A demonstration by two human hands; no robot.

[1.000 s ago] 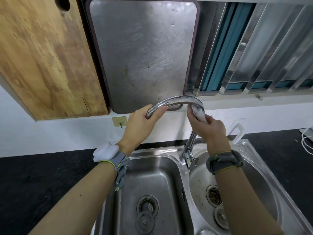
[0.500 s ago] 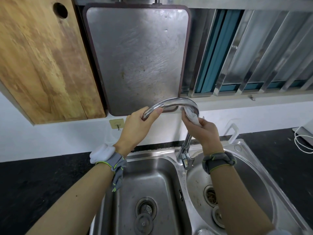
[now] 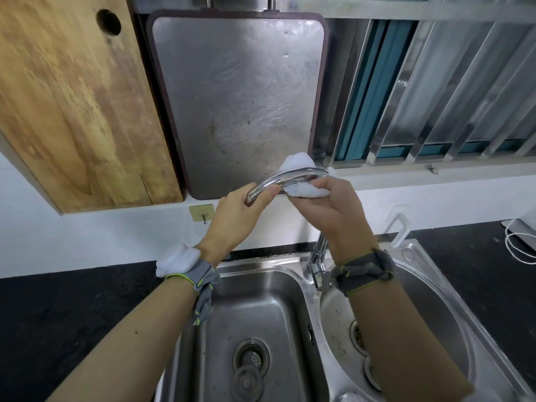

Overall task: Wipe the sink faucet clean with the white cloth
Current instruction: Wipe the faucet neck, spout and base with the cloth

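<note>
A chrome gooseneck faucet rises from between two sink basins and arches to the left. My left hand grips the spout's outlet end, thumb over the tube. The white cloth is bunched around the top of the arch, part of it showing behind the tube. My right hand holds that cloth against the faucet from below and the right. The faucet's upright stem is partly hidden behind my right wrist.
A rectangular basin lies on the left and a round basin on the right, both with drains. A wooden board and a metal tray hang on the wall behind. Black counter flanks the sink; a white cord lies far right.
My right hand has slid the cloth up from the bend on the right side to the top of the arch. My left hand has kept its grip on the outlet end.
</note>
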